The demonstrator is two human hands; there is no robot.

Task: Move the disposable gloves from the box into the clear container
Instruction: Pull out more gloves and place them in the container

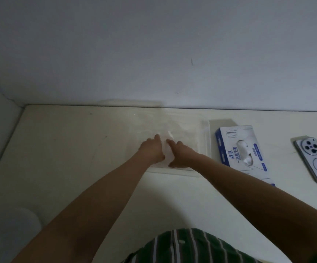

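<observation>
A clear container [205,130] lies on the pale table near the wall. Inside it my left hand [151,149] and my right hand [181,152] sit side by side with a bunch of thin translucent disposable gloves [167,149] between them. Both hands press against the gloves with fingers pointing away from me; how tightly the fingers curl is hard to see. To the right of the container lies the white and blue glove box [243,154], with more gloves showing through its oval opening [244,151].
A white phone [316,160] lies face down at the table's right side. The wall runs right behind the container. A pale rounded object [11,230] sits low at the left. My striped green shirt [188,247] fills the bottom edge.
</observation>
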